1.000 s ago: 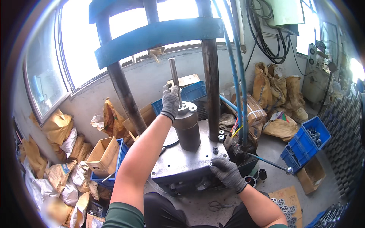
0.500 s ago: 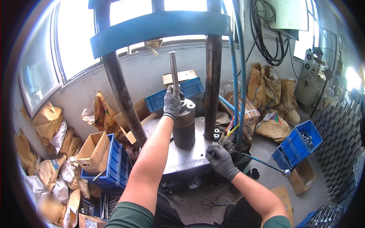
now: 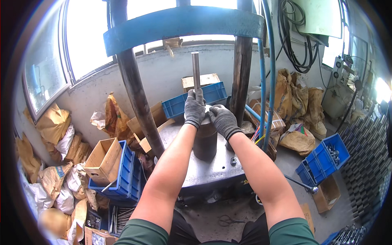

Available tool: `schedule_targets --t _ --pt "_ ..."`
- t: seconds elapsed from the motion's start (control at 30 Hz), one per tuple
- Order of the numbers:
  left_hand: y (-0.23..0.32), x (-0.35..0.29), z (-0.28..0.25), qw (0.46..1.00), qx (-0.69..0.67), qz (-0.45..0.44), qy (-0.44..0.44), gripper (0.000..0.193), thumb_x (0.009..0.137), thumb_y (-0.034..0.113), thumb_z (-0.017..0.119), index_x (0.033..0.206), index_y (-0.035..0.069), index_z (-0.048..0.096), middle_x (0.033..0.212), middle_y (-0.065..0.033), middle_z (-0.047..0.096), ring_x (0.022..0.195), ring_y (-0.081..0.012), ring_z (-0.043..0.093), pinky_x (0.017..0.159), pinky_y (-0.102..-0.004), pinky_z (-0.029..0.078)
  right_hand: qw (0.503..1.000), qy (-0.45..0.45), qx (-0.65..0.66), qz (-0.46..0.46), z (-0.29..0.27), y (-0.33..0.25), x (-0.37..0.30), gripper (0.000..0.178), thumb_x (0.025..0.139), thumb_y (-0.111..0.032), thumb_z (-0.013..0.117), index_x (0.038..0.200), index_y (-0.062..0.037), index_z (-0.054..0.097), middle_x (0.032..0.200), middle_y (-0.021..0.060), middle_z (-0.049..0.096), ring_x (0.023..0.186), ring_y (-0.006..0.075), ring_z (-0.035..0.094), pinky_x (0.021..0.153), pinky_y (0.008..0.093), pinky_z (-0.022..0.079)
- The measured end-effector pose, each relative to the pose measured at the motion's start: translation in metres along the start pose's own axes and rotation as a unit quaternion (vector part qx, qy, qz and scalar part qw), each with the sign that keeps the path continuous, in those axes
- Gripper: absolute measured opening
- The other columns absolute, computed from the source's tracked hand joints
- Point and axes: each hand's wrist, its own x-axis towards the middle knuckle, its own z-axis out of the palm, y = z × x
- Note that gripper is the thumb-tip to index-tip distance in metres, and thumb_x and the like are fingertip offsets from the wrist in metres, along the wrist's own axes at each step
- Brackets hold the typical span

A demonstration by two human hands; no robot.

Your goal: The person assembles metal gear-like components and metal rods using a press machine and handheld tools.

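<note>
My left hand [image 3: 194, 109], in a dark grey knit glove, is closed around the lower part of an upright metal rod [image 3: 195, 67] above a thick dark steel cylinder [image 3: 205, 143]. My right hand [image 3: 224, 120], gloved alike, rests at the cylinder's top with its fingers curled beside the left hand. A bright flat metal piece [image 3: 207, 108] shows between the hands, mostly covered. What the right fingers hold is hidden. The cylinder stands on the metal press table [image 3: 196, 175]. One small ring-shaped bushing [image 3: 233, 161] stands on the table, right of the cylinder.
A blue crossbeam [image 3: 183, 26] and dark posts [image 3: 141, 98] frame the work. Blue hoses [image 3: 272, 81] run down at right. A lever with a ball end [image 3: 313, 190] sticks out. Blue bins [image 3: 130, 175], sacks [image 3: 306, 106] and stacked metal tubes [image 3: 363, 159] stand around.
My right hand has moved from the table's right side up and forward to the cylinder top. A bushing now shows near where it was. The left hand keeps its hold on the rod.
</note>
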Motion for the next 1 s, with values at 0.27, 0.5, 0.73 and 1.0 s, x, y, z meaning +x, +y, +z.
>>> schedule_targets --t 0.27,0.5,0.73,1.0 --pt "0.008 -0.019 0.010 0.989 -0.119 0.071 0.058 0.034 0.111 0.041 0.057 0.103 0.009 0.055 0.069 0.0017 0.055 0.060 -0.0084 0.051 0.056 -0.0283 0.045 0.998 0.040 -0.038 0.040 -0.004 -0.008 -0.003 0.027 0.099 -0.033 0.066 0.117 -0.0164 0.076 0.121 0.0128 0.069 0.106 0.0330 0.072 0.092 0.0464 0.058" --pt "0.006 -0.005 -0.010 0.932 -0.300 0.152 0.136 0.047 0.107 0.054 0.057 0.107 0.008 0.049 0.068 -0.0010 0.052 0.052 -0.0110 0.050 0.046 -0.0270 0.044 0.998 0.048 -0.019 0.035 -0.002 -0.011 -0.004 0.032 0.097 -0.035 0.071 0.122 -0.0152 0.076 0.119 0.0131 0.069 0.106 0.0345 0.072 0.092 0.0474 0.058" --pt "0.055 -0.003 0.004 0.914 -0.365 0.020 0.178 0.042 0.108 0.050 0.053 0.106 0.008 0.050 0.071 -0.0035 0.057 0.053 -0.0151 0.056 0.048 -0.0273 0.049 0.997 0.057 0.014 0.041 0.000 -0.008 -0.007 0.052 0.097 -0.036 0.071 0.145 -0.0157 0.062 0.128 0.0130 0.069 0.110 0.0355 0.071 0.096 0.0477 0.057" --pt "0.053 0.009 0.010 0.951 -0.281 0.035 0.124 0.042 0.112 0.050 0.049 0.102 0.009 0.052 0.063 0.0001 0.052 0.047 -0.0113 0.050 0.042 -0.0264 0.042 0.996 0.043 0.054 0.060 -0.007 -0.017 -0.006 0.053 0.096 -0.033 0.072 0.144 -0.0146 0.062 0.129 0.0140 0.070 0.112 0.0353 0.071 0.098 0.0472 0.056"
